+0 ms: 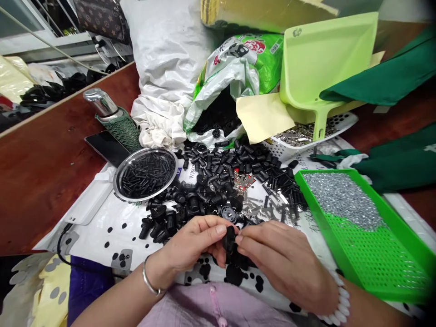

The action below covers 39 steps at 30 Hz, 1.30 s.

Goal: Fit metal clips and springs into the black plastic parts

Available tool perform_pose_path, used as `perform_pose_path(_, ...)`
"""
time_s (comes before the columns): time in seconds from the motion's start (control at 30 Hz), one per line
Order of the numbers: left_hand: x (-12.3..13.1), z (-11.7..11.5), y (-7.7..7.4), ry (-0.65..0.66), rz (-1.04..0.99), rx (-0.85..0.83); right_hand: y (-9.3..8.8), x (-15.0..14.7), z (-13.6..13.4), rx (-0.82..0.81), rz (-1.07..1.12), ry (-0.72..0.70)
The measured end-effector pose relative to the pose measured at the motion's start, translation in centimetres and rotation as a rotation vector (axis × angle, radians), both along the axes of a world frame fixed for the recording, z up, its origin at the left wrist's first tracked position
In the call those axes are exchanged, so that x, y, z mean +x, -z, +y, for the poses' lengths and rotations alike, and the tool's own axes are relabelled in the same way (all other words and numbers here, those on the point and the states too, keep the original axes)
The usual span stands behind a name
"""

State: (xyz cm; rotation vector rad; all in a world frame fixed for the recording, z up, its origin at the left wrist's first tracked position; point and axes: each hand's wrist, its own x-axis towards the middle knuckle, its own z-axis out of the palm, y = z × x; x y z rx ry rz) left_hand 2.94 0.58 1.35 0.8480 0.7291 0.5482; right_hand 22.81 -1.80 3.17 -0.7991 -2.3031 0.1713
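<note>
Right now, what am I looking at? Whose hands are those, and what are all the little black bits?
This picture comes from a camera worn on a person's head, looking down at their own two hands. The left hand and the right hand pinch one small black plastic part together. In front of them lies a big pile of black parts on a white sheet. To the left sits a round metal bowl full of tiny black springs. To the right is a green tray with small silver pieces. Behind are a light green dustpan and a green and white bag.
</note>
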Motion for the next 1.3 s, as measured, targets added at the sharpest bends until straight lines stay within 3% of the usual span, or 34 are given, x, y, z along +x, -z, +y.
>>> perform_pose_path(0.1,0.2,0.0,0.0,0.026,0.144,0.134,0.6,-0.6,0.3,-0.125,0.133,0.047)
perform_pose_path(0.37,0.1,-0.5,-0.8,-0.135,0.312,0.415,1.8,-1.0,1.3,-0.48,0.455,0.161)
perform_pose_path(0.6,-0.6,-0.3,-1.0,0.034,0.68,0.959,1.7,-1.2,1.2,-0.459,0.372,0.124)
perform_pose_path(0.8,-1.2,-0.2,-1.2,0.067,0.589,0.848,0.0,-0.6,1.6,-0.239,-0.065,-0.068)
perform_pose_path(0.93,-1.3,-0.3,-1.2,0.083,0.529,0.775,-0.6,-0.8,2.0,-0.17,-0.086,-0.068)
perform_pose_path(1.03,-1.4,-0.4,-1.1,0.067,0.499,0.758,-0.4,-1.1,1.9,-0.219,-0.054,-0.056)
perform_pose_path(1.17,-1.5,-0.7,-0.4,0.013,0.513,0.882,-0.5,-1.7,1.3,-0.282,0.053,0.02)
perform_pose_path(1.3,-1.4,-1.2,0.4,-0.133,0.567,1.127,-0.7,-2.6,0.6,-0.33,0.166,0.102)
